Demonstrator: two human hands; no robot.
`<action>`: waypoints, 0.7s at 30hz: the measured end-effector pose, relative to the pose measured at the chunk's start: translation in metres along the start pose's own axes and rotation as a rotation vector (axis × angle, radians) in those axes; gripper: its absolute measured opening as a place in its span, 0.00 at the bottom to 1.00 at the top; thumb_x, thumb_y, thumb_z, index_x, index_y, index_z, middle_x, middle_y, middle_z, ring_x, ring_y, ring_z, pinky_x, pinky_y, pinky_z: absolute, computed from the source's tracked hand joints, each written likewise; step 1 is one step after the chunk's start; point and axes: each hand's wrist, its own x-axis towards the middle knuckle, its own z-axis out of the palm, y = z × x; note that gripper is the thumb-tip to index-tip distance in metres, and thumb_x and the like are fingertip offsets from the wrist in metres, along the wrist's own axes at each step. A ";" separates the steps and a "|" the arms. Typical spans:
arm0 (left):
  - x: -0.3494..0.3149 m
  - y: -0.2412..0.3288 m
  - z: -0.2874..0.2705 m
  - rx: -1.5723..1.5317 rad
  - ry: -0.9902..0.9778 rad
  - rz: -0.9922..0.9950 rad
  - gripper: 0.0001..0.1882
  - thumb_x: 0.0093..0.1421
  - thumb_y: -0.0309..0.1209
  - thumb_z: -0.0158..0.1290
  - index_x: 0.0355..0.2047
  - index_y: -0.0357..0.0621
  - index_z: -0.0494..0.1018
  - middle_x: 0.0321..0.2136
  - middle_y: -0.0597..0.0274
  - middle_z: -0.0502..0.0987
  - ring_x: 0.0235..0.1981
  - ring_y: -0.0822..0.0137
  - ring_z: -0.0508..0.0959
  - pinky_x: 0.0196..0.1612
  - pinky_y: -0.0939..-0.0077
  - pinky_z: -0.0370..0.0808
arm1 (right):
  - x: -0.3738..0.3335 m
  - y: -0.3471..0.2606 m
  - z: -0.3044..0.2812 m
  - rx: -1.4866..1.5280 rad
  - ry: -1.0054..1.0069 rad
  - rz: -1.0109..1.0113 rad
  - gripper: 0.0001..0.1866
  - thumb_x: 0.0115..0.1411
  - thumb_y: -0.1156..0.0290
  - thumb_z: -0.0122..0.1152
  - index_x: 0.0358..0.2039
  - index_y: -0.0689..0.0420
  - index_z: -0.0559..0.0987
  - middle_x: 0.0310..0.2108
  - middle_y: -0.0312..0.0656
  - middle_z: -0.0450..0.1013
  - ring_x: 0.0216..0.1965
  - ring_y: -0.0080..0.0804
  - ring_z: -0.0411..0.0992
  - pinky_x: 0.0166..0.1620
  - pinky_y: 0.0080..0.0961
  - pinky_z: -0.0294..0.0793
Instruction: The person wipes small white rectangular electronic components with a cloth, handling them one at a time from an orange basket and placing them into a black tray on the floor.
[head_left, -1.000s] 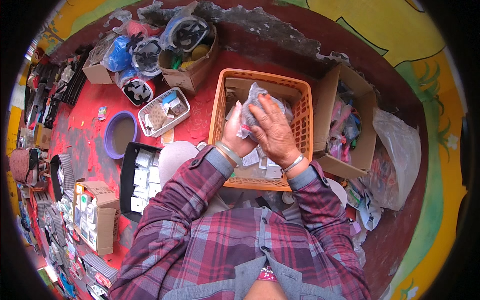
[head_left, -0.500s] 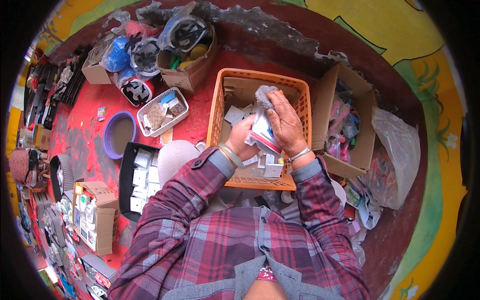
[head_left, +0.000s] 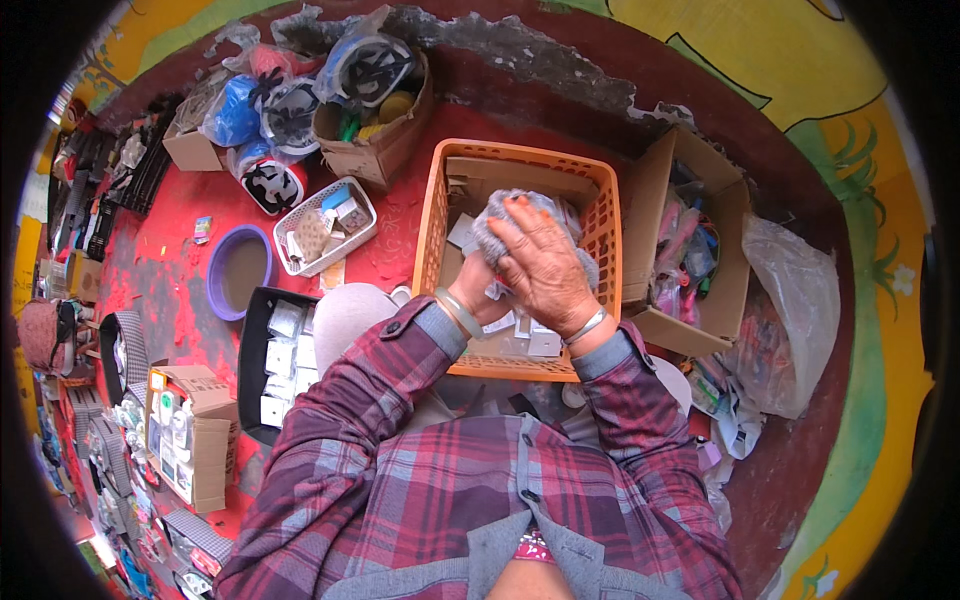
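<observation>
Above an orange plastic basket (head_left: 428, 240), a fuzzy grey cloth (head_left: 490, 238) lies bunched under my right hand (head_left: 548, 270), whose fingers press over it. My left hand (head_left: 478, 288) is curled from below around a white item, now mostly covered by the cloth and right hand. Only a small white bit of that item shows between my hands, so its kind cannot be made out. Inside the basket, small white boxes (head_left: 543, 343) lie on the bottom beneath my hands, along with a cardboard piece (head_left: 530, 172) at the far side.
Right of the basket stands an open cardboard box (head_left: 735, 215) of colourful items, beside a clear plastic bag (head_left: 795, 300). Leftward are a white basket (head_left: 365, 228), a purple basin (head_left: 212, 275) and a black tray (head_left: 250, 345) of white packs. Another carton (head_left: 375, 160) stands at the back.
The cloth has come down over the white item with the red and blue stripe, hiding most of it. My right hand has shifted slightly left and nearer me.
</observation>
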 end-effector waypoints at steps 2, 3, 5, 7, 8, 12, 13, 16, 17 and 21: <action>0.003 0.000 -0.005 0.020 -0.120 -0.067 0.22 0.67 0.43 0.38 0.56 0.44 0.62 0.53 0.57 0.68 0.53 0.64 0.71 0.57 0.66 0.67 | 0.000 0.012 0.001 0.011 0.069 0.051 0.20 0.59 0.67 0.54 0.52 0.55 0.72 0.56 0.49 0.65 0.60 0.47 0.60 0.62 0.40 0.55; 0.004 0.000 -0.007 0.030 -0.180 -0.101 0.22 0.67 0.42 0.38 0.56 0.43 0.62 0.52 0.57 0.69 0.52 0.64 0.71 0.56 0.67 0.68 | -0.001 0.017 0.003 0.015 0.104 0.077 0.20 0.58 0.67 0.54 0.52 0.55 0.72 0.56 0.49 0.65 0.60 0.47 0.60 0.62 0.41 0.56; 0.000 0.001 -0.006 0.742 -0.232 0.123 0.19 0.67 0.37 0.38 0.54 0.39 0.63 0.48 0.56 0.71 0.49 0.64 0.73 0.53 0.68 0.70 | -0.002 0.023 0.002 0.089 0.132 0.178 0.18 0.61 0.65 0.51 0.51 0.55 0.72 0.54 0.50 0.66 0.55 0.48 0.64 0.58 0.38 0.62; -0.003 0.004 0.000 0.493 -0.196 0.031 0.18 0.67 0.35 0.38 0.53 0.39 0.63 0.47 0.57 0.72 0.47 0.64 0.75 0.52 0.69 0.71 | -0.002 0.029 -0.002 0.259 0.124 0.302 0.17 0.63 0.64 0.49 0.51 0.56 0.72 0.52 0.50 0.67 0.53 0.48 0.66 0.55 0.36 0.65; -0.001 0.001 -0.007 0.092 -0.134 -0.096 0.18 0.67 0.36 0.39 0.53 0.38 0.64 0.46 0.57 0.74 0.45 0.63 0.76 0.50 0.69 0.73 | -0.001 0.033 -0.001 0.217 0.162 0.302 0.17 0.65 0.62 0.47 0.48 0.58 0.73 0.44 0.50 0.72 0.46 0.48 0.71 0.48 0.35 0.70; 0.004 0.006 0.006 0.010 -0.105 -0.113 0.22 0.67 0.42 0.39 0.53 0.39 0.65 0.49 0.53 0.73 0.47 0.59 0.76 0.52 0.64 0.72 | -0.013 0.071 -0.006 0.286 0.166 0.723 0.17 0.66 0.60 0.45 0.46 0.58 0.73 0.33 0.48 0.75 0.36 0.41 0.74 0.41 0.33 0.73; 0.004 0.010 0.009 -0.059 -0.090 -0.114 0.23 0.67 0.43 0.38 0.53 0.40 0.65 0.49 0.53 0.72 0.48 0.59 0.75 0.53 0.63 0.70 | -0.012 0.075 -0.016 0.266 0.192 0.818 0.17 0.66 0.60 0.45 0.44 0.59 0.73 0.29 0.47 0.75 0.34 0.38 0.74 0.39 0.31 0.73; 0.002 0.023 0.030 -0.187 -0.031 -0.080 0.29 0.65 0.52 0.37 0.56 0.42 0.64 0.52 0.53 0.71 0.53 0.57 0.72 0.58 0.58 0.64 | -0.017 0.097 -0.034 0.675 0.666 0.798 0.16 0.66 0.57 0.47 0.43 0.55 0.74 0.36 0.40 0.74 0.35 0.32 0.73 0.38 0.27 0.75; 0.001 0.024 0.031 -0.181 -0.030 -0.078 0.29 0.65 0.53 0.38 0.56 0.42 0.64 0.52 0.53 0.71 0.53 0.57 0.72 0.58 0.58 0.65 | -0.008 0.084 -0.047 0.998 0.869 0.774 0.16 0.66 0.56 0.47 0.44 0.53 0.73 0.39 0.38 0.74 0.37 0.32 0.73 0.39 0.27 0.75; 0.000 0.017 0.024 -0.146 -0.014 -0.076 0.27 0.63 0.51 0.43 0.54 0.44 0.65 0.48 0.55 0.73 0.49 0.59 0.74 0.55 0.59 0.68 | 0.005 0.046 -0.077 1.465 0.940 0.608 0.23 0.65 0.49 0.44 0.49 0.54 0.72 0.45 0.41 0.73 0.46 0.38 0.71 0.48 0.38 0.73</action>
